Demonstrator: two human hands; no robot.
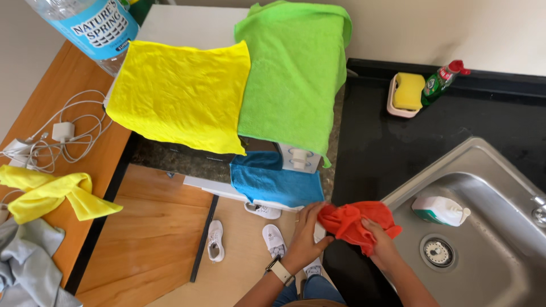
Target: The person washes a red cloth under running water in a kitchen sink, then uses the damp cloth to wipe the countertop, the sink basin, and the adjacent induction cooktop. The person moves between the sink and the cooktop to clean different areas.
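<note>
While you stood at the corner of the dark surface (398, 148), the scene ran like this from left to right: a grey garment (25, 267) and a crumpled yellow rag (51, 193) lay on the wooden table (57, 85) beside white charger cables (62, 133). Further along, a yellow cloth (179, 94), a green cloth (293, 68) and a blue cloth (270, 179) were draped over a white appliance (298, 158).

Your left hand (307, 233) was curled, with fingers closed on the left end of the orange cloth (355, 223), and your right hand (380, 241) gripped its right end, fingers folded into the fabric. That cloth was bunched between your hands, held over the surface edge just beside the steel sink (489, 239).

My judgement of the risks: a loose corner could have trailed into the basin, and, nearest your right hand, the white pump bottle (438, 209) lying in the sink might have been knocked by it. Behind sat a yellow sponge (408, 91) in its dish and a green soap bottle (441, 82), well apart.
</note>
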